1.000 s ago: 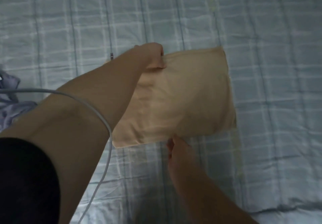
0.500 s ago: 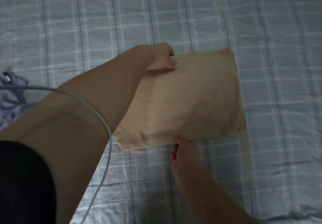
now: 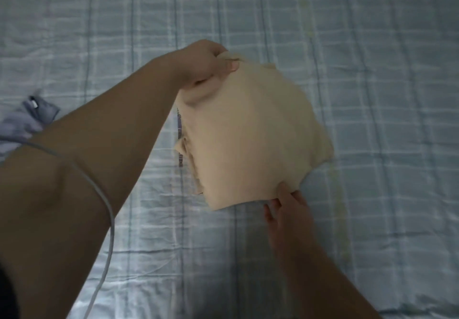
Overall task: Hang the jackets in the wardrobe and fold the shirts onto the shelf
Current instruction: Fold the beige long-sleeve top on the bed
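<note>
Blue checked bedsheet (image 3: pixel 372 70) lies under the folded beige shirt (image 3: pixel 248 139); left hand (image 3: pixel 208 65) grips its far corner, right hand (image 3: pixel 288 207) pinches its near edge. Soft and light, it likely sags unless both edges are held.

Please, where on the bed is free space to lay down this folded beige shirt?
The checked sheet is bare right of the beige shirt and beyond it. Near the person, left of the right hand, it is bare too. The left side is crowded: a grey garment lies there, and the left forearm with a white cable crosses it.
</note>
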